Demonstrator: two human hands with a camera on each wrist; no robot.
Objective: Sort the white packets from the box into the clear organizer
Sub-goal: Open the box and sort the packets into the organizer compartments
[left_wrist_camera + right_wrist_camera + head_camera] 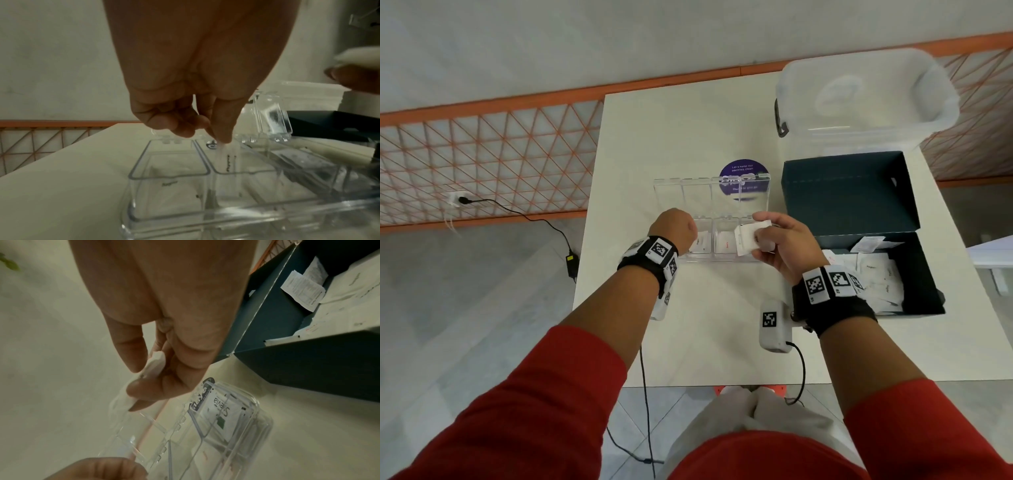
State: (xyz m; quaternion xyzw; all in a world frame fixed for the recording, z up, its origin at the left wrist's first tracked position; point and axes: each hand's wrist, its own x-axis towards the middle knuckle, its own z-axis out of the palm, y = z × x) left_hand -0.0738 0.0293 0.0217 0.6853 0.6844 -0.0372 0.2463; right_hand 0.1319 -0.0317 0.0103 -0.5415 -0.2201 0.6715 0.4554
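The clear organizer (722, 259) sits mid-table with its lids (709, 195) folded back. My left hand (674, 228) hovers over its left compartments, fingers curled. In the left wrist view the left hand (209, 129) pinches the top edge of a blurred white packet (223, 154) hanging into the second compartment of the organizer (170, 176). My right hand (760, 236) holds a small stack of white packets (748, 238) above the right compartments; the right wrist view shows the stack (154, 365) between thumb and fingers. A Stevia packet (222, 410) lies in one compartment. The dark box (928, 284) on the right holds several packets (873, 270).
A large clear storage bin (859, 96) stands behind the box. A round purple sticker (744, 169) lies under the organizer's lids. A white tagged device (774, 325) with a cable rests near the table's front edge. An orange lattice railing (482, 154) runs left of the table.
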